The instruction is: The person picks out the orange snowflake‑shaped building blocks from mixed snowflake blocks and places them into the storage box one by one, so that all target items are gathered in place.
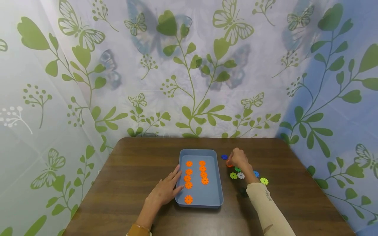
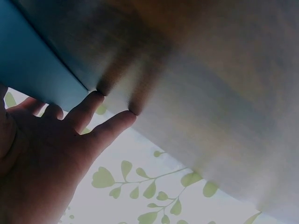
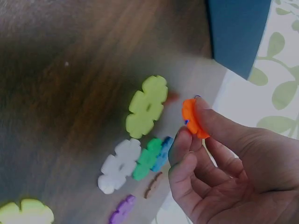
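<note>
A blue-grey tray holds two columns of orange flower-shaped discs, several in each. My left hand rests at the tray's left wall with its fingers extended; in the left wrist view that hand has spread, fairly straight fingers beside the tray's side. Right of the tray, my right hand pinches an orange flower disc between thumb and fingers. In the right wrist view the held disc is tilted on edge, apart from the yellow-green disc.
Around the right hand on the brown table lie loose discs: dark blue, yellow-green, white, blue and yellow. A purple disc shows in the right wrist view. A patterned curtain hangs behind the table.
</note>
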A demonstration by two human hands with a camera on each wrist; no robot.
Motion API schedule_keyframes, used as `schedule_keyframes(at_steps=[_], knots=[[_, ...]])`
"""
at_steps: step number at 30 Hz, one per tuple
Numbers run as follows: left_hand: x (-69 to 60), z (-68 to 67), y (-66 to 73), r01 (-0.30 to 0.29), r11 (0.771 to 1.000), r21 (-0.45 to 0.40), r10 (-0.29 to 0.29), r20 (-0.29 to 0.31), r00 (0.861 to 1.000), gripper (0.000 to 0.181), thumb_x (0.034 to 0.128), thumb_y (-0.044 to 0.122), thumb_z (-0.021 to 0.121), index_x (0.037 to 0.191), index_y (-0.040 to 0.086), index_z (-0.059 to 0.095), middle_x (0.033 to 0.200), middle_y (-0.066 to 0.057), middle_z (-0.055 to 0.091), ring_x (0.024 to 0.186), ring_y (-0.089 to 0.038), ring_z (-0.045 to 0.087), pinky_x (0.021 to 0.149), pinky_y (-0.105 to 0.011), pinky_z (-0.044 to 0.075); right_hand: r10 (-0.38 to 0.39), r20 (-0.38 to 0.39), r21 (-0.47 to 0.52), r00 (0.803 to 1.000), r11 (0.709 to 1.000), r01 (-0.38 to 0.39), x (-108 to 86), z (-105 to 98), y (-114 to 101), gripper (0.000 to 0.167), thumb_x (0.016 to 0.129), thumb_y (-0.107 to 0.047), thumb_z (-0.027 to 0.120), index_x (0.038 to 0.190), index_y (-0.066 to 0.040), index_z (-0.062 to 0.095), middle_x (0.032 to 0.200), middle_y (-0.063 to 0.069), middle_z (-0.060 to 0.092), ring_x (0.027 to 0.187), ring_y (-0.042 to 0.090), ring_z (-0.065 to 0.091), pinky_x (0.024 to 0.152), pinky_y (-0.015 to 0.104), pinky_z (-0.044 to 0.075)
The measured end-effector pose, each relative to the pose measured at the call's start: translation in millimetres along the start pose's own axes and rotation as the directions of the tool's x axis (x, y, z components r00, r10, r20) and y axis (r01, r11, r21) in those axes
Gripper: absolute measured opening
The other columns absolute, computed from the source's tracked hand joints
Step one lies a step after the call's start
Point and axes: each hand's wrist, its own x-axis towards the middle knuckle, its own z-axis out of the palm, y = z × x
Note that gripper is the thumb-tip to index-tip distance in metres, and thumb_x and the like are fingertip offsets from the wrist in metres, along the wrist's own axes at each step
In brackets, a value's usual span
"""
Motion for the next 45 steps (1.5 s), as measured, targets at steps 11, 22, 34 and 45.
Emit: schedule_keyframes(at_steps=[11, 22, 34, 45], knots=[[-0.6, 0.2, 0.7, 0.003, 1.0, 0.005, -0.003, -0.002, 1.0, 0.07, 0.1105, 0.038, 0.063, 0.167, 0.006, 0.038, 0.18, -0.009, 0.02, 0.155, -0.046, 0.04, 0.111, -0.084, 0.032, -0.17, 0.017, 0.146, 0.985, 0.975, 0.166, -16.1, -32.7, -26.8, 0.007, 0.09, 0.0, 0.083, 0.084, 0.003, 0.081, 0.077, 0.009, 0.077, 0.068, 0.026, 0.071, 0.063, 0.037, 0.062], [-1.7, 0.3, -0.8, 0.003, 1.0, 0.004, -0.003, -0.005, 1.0, 0.069, 0.1108, 0.039, 0.062, 0.167, 0.006, 0.039, 0.18, -0.008, 0.02, 0.155, -0.047, 0.04, 0.111, -0.084, 0.033, -0.352, 0.273, 0.231, 0.895, 0.927, 0.294, -24.7, -41.7, -77.6, 0.004, 0.088, 0.006, 0.084, 0.09, 0.007, 0.082, 0.078, 0.01, 0.078, 0.064, 0.024, 0.074, 0.07, 0.048, 0.067], [-0.6, 0.6, -0.7, 0.002, 1.0, 0.003, -0.002, -0.002, 1.0, 0.069, 0.1113, 0.041, 0.06, 0.168, 0.007, 0.038, 0.18, -0.008, 0.02, 0.155, -0.046, 0.04, 0.112, -0.083, 0.033, -0.38, 0.431, 0.2, 0.818, 0.925, 0.324, -30.0, -7.1, -108.7, 0.012, 0.083, 0.005, 0.089, 0.078, -0.004, 0.083, 0.069, 0.006, 0.077, 0.066, 0.037, 0.078, 0.057, 0.044, 0.064], [0.7, -0.9, 0.9, 0.005, 1.0, 0.006, -0.005, -0.008, 1.0, 0.07, 0.1108, 0.041, 0.061, 0.167, 0.006, 0.039, 0.18, -0.009, 0.021, 0.154, -0.046, 0.041, 0.112, -0.083, 0.033, -0.312, 0.528, 0.046, 0.79, 0.939, 0.34, -39.6, 24.2, -119.4, 0.019, 0.083, 0.0, 0.091, 0.071, -0.013, 0.083, 0.066, -0.001, 0.075, 0.061, 0.021, 0.076, 0.062, 0.048, 0.064]])
